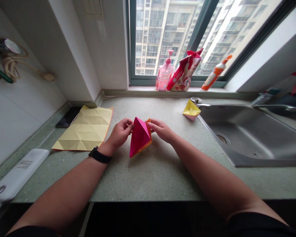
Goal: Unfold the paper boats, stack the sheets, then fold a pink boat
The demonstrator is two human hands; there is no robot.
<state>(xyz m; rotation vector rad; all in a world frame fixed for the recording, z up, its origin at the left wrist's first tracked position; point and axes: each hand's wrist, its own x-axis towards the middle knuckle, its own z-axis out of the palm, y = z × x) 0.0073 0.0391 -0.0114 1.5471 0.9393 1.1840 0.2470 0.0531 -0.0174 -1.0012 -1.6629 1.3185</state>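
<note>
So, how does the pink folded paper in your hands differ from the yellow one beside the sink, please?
The pink folded paper sits between the left hand and right hand; the yellow folded paper rests on the counter. The pink shows an orange edge, the yellow a pink edge. Both are pointed origami folds.

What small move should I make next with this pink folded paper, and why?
Perhaps pinch the lower edge of the pink folded paper firmly to sharpen the crease. Your left hand and right hand hold its two sides, and orange underside shows along that edge, so the layers may not lie quite even.
</note>
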